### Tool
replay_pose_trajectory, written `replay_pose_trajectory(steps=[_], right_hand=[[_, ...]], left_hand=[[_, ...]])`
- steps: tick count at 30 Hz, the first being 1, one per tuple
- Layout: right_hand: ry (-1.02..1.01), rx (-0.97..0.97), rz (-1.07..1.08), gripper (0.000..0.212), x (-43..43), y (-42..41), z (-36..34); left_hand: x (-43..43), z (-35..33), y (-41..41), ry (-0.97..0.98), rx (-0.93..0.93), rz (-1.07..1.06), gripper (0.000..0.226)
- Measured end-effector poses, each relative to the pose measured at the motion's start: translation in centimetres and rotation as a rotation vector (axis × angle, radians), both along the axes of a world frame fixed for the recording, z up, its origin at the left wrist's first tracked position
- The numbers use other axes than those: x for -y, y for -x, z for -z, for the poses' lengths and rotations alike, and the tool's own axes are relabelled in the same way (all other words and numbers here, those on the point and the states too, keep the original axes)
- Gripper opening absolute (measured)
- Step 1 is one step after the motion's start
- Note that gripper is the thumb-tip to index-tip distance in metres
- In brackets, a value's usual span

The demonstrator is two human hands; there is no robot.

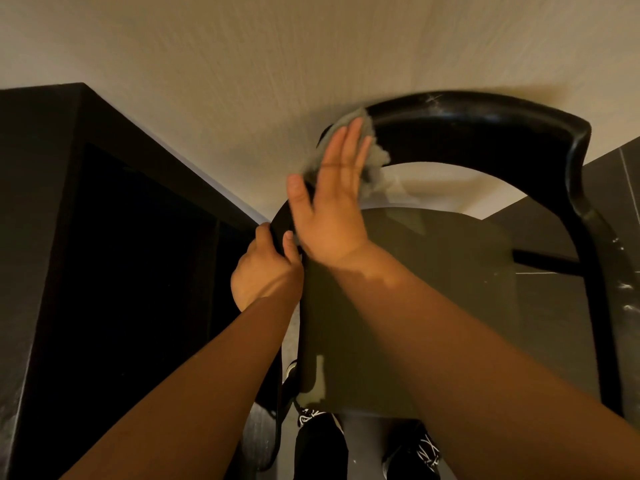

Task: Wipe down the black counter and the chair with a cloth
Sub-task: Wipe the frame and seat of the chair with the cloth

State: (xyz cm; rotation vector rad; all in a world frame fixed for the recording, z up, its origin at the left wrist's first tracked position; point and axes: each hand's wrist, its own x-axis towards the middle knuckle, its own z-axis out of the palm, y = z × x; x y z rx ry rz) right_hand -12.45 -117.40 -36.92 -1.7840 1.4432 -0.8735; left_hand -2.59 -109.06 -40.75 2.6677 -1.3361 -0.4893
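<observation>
Grey fluffy cloth [377, 159] is up on the left end of the backrest of the glossy black chair [485, 133]. The right hand [332, 202] lies flat over it, fingers straight and together, thumb spread wide, pressing it to the rail. Most of the cloth is hidden under that palm. Only ragged tufts show above the fingertips and to their right, and they're blurred.

Left hand [263, 271] sits lower, on the chair's left side bar, fingers and thumb curled round it. The bar is covered there, so how far the fingers wrap I can't tell. Both bare forearms run in from the bottom edge and cover part of the dull dark seat [450, 251].

Backrest arcs away to the right, white scuffs on its top, and the right post runs down with pale flecks. Left of the chair stands the tall black counter [41, 150], its open front too dark to read, cut off by the left edge. Behind the chair is a pale beige textured wall [242, 64]. Right of the chair are dark floor tiles [620, 202] with thin pale joints. Below the seat's front edge are black-and-white laced shoes [420, 453], partly hidden by seat and forearm.
</observation>
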Motion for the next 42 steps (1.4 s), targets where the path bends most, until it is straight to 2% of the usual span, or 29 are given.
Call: replay_pose_trajectory(steps=[4, 9, 12, 14, 16, 20, 24, 27, 29, 31, 33, 36, 40, 42], right_hand=[[-0.027, 0.057, 0.028, 0.09, -0.5, -0.8, -0.1], [-0.166, 0.121, 0.286, 0.087, 2.9, -0.5, -1.6], [-0.224, 0.171, 0.182, 0.088, 0.7, -1.7, -1.4], [-0.341, 0.23, 0.078, 0.088, -1.5, -2.8, -1.9], [-0.433, 0.313, 0.099, 0.086, -1.7, -3.4, -2.7], [-0.619, 0.51, 0.444, 0.081, 2.8, -3.1, -4.8], [-0.69, 0.657, 0.548, 0.071, 4.2, -1.3, -4.1], [-0.688, 0.818, 0.51, 0.062, 2.2, -1.1, -2.1], [-0.709, 0.958, 0.464, 0.064, 1.6, -1.4, -0.9], [-0.757, 1.0, 0.405, 0.065, 1.8, -1.9, -0.2], [-0.767, 0.934, 0.38, 0.075, 2.1, -2.1, -0.4], [-0.72, 0.795, 0.407, 0.07, 3.1, -0.2, -0.5], [-0.773, 1.05, 0.635, 0.069, 6.7, 3.7, -0.2], [-0.778, 1.057, 0.668, 0.069, 7.0, 3.8, -0.5]], left_hand=[[0.0, 0.2, -0.1, 0.0, -0.025, -0.011, 0.037], [0.1, -0.5, 0.1, -0.005, -0.007, -0.018, 0.043], [0.4, 0.0, -0.3, -0.039, -0.06, -0.005, 0.037], [0.4, 0.7, -0.9, -0.088, -0.056, 0.039, 0.038], [0.3, 1.2, -1.1, -0.103, -0.041, 0.072, 0.039], [0.1, -0.7, -0.6, 0.004, -0.173, 0.0, 0.04], [1.4, -2.9, -1.5, 0.103, -0.429, 0.019, 0.047], [5.7, -6.3, -1.7, 0.275, -0.509, 0.147, 0.045], [9.5, -8.4, -1.3, 0.308, -0.524, 0.306, 0.04], [12.9, -9.1, -0.4, 0.278, -0.504, 0.47, 0.036], [15.4, -8.8, 0.6, 0.231, -0.451, 0.592, 0.034], [17.3, -8.2, 2.3, 0.151, -0.478, 0.617, 0.036], [18.3, -8.3, 2.0, 0.054, -0.481, 0.633, 0.043], [19.1, -8.7, 2.3, 0.005, -0.39, 0.694, 0.048]])
